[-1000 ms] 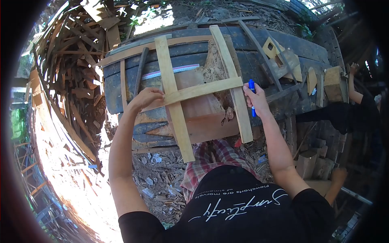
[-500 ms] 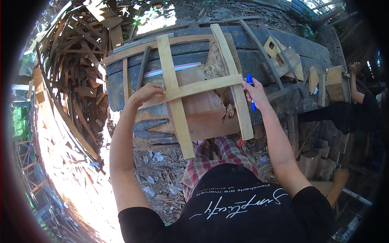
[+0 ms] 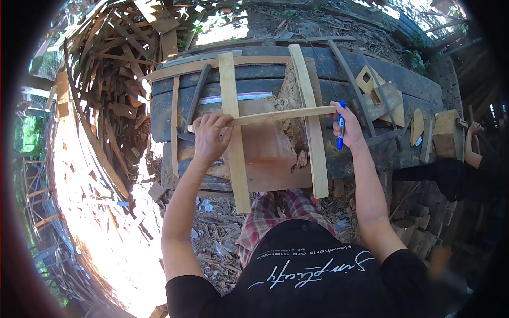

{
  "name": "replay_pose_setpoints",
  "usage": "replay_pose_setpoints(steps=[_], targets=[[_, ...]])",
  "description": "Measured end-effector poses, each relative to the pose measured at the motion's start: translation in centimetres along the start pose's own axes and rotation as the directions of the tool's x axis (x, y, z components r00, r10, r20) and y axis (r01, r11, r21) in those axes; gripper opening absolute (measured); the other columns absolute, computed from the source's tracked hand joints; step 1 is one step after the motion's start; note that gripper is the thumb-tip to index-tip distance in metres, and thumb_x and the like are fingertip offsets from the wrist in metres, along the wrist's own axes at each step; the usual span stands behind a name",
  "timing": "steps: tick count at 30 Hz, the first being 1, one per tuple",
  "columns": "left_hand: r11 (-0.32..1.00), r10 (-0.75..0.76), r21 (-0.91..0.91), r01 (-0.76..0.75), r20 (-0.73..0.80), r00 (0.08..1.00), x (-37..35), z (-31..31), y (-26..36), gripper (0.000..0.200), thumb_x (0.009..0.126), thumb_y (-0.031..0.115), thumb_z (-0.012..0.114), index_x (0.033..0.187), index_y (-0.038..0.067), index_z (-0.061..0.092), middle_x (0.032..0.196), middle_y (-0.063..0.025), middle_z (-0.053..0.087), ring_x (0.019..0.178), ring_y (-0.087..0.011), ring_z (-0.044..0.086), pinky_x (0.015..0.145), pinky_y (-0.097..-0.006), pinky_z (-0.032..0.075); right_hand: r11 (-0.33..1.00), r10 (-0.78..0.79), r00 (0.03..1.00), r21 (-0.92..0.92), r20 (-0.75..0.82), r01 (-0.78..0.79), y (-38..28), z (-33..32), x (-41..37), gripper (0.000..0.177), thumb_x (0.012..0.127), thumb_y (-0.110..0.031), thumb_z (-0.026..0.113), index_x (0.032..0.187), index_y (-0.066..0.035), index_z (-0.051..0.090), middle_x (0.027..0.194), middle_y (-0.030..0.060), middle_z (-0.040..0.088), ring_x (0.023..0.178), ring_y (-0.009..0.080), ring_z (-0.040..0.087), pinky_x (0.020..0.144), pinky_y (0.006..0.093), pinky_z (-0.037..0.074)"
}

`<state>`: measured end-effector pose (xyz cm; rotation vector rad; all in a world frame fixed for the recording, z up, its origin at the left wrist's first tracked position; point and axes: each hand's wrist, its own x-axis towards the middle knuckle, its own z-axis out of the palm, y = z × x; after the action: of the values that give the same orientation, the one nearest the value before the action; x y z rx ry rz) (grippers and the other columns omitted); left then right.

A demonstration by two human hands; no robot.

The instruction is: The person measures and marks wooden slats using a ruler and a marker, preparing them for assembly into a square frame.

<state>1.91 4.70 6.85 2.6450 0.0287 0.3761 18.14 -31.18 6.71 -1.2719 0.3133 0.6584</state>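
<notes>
Between my two hands a short wooden strip (image 3: 283, 115) lies crosswise over two long pale strips, its narrow edge turned up. My left hand (image 3: 212, 139) is closed round its left end. At the other end, my right hand (image 3: 350, 126) pinches the tip and also holds a blue marker (image 3: 341, 125) upright against the fingers. The left long strip (image 3: 235, 143) and the right long strip (image 3: 313, 127) run from the far side of the dark plank table toward me. Beneath them is a brown board (image 3: 275, 175).
A white and pink ruler (image 3: 236, 97) lies behind the left strip. Wood offcuts (image 3: 379, 95) and a wooden block (image 3: 444, 132) are on the dark table (image 3: 419, 74) at right. Another person's hand (image 3: 475, 127) shows far right. Scrap wood (image 3: 114, 79) is heaped at left.
The crosswise strip has been tipped onto its edge. My left hand has closed over its left end from above. The whole view has shifted slightly.
</notes>
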Motion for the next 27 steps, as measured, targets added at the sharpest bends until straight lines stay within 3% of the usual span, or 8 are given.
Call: replay_pose_setpoints(steps=[2, 10, 16, 19, 21, 23, 24, 27], targets=[[0.991, 0.083, 0.115, -0.066, -0.148, 0.985, -1.6, 1.6, 0.3, 0.026, 0.073, 0.014, 0.070, 0.099, 0.016, 0.066, 0.098, 0.0009, 0.063, 0.094, -0.0199, 0.056, 0.088, -0.0385, 0.035, 1.000, -0.004, 1.000, -0.024, -0.010, 0.003, 0.1, -0.2, 0.4, 0.031, 0.088, -0.028, 0.065, 0.114, -0.014, 0.058, 0.080, 0.0025, 0.056, 0.043, 0.0064, 0.045, 0.038, 0.0209, 0.031], [0.996, 0.048, 0.087, -0.034, -0.168, 0.985, -4.5, 2.3, 1.5, 0.024, 0.075, 0.014, 0.072, 0.098, 0.016, 0.066, 0.097, 0.0026, 0.062, 0.095, -0.0205, 0.056, 0.088, -0.0378, 0.035, 0.986, -0.106, 0.994, -0.128, -0.006, 0.105, 3.1, -1.7, 0.8, 0.039, 0.086, -0.014, 0.068, 0.122, -0.014, 0.052, 0.070, -0.0015, 0.051, 0.042, 0.0057, 0.045, 0.035, 0.0233, 0.033], [0.943, -0.280, 0.051, 0.328, -0.410, 0.868, -6.1, 0.9, 0.6, 0.026, 0.080, 0.019, 0.070, 0.106, 0.017, 0.066, 0.106, -0.0016, 0.060, 0.104, -0.0220, 0.052, 0.090, -0.0365, 0.034, 0.949, -0.221, 0.972, -0.250, -0.085, 0.194, 2.9, -1.9, -1.3, 0.036, 0.088, -0.018, 0.065, 0.121, -0.012, 0.053, 0.073, -0.0001, 0.056, 0.041, 0.0049, 0.044, 0.035, 0.0218, 0.033], [0.932, -0.332, 0.004, 0.362, -0.388, 0.860, -6.0, 1.0, 0.4, 0.032, 0.083, 0.026, 0.068, 0.113, 0.017, 0.064, 0.114, -0.0027, 0.057, 0.109, -0.0234, 0.049, 0.094, -0.0378, 0.031, 0.953, -0.193, 0.970, -0.264, -0.150, 0.149, 4.7, -5.4, -2.2, 0.022, 0.088, -0.020, 0.066, 0.106, -0.009, 0.059, 0.075, 0.0011, 0.058, 0.040, 0.0048, 0.043, 0.034, 0.0218, 0.033], [0.917, -0.209, 0.279, 0.285, -0.273, 0.939, -5.4, 0.4, 1.5, 0.038, 0.083, 0.034, 0.067, 0.118, 0.018, 0.062, 0.120, -0.0033, 0.055, 0.112, -0.0249, 0.048, 0.097, -0.0404, 0.028, 0.930, -0.199, 0.958, -0.349, -0.206, 0.118, 6.7, -7.9, -3.4, 0.017, 0.087, -0.022, 0.067, 0.091, -0.009, 0.057, 0.066, -0.0008, 0.054, 0.039, 0.0059, 0.043, 0.034, 0.0220, 0.032], [0.945, -0.129, 0.273, 0.179, -0.193, 0.973, -4.4, 0.5, 2.3, 0.040, 0.083, 0.035, 0.067, 0.119, 0.018, 0.062, 0.119, -0.0033, 0.055, 0.112, -0.0247, 0.048, 0.098, -0.0417, 0.027, 0.801, -0.249, 0.918, -0.599, -0.310, 0.015, 8.3, -9.5, -5.3, 0.023, 0.083, -0.026, 0.070, 0.085, -0.006, 0.059, 0.059, 0.0019, 0.055, 0.045, 0.0116, 0.052, 0.042, 0.0291, 0.041], [0.948, -0.079, 0.297, 0.114, -0.126, 0.989, -4.1, 0.6, 2.5, 0.041, 0.083, 0.036, 0.068, 0.119, 0.018, 0.061, 0.119, -0.0034, 0.056, 0.111, -0.0245, 0.049, 0.099, -0.0430, 0.026, 0.549, -0.469, 0.845, -0.834, -0.256, 0.051, 9.5, -10.3, -6.1, 0.025, 0.080, -0.026, 0.072, 0.082, -0.003, 0.060, 0.065, 0.0091, 0.061, 0.057, 0.0208, 0.061, 0.056, 0.0351, 0.047], [0.968, -0.113, 0.225, 0.109, 0.006, 0.994, -3.9, 1.2, 2.1, 0.044, 0.081, 0.036, 0.069, 0.121, 0.019, 0.060, 0.117, -0.0030, 0.058, 0.110, -0.0232, 0.050, 0.098, -0.0424, 0.027, 0.351, -0.587, 0.788, -0.936, -0.188, 0.038, 12.9, -13.6, -8.1, 0.027, 0.079, -0.028, 0.070, 0.086, -0.003, 0.064, 0.076, 0.0180, 0.065, 0.075, 0.0352, 0.065, 0.067, 0.0427, 0.048]])
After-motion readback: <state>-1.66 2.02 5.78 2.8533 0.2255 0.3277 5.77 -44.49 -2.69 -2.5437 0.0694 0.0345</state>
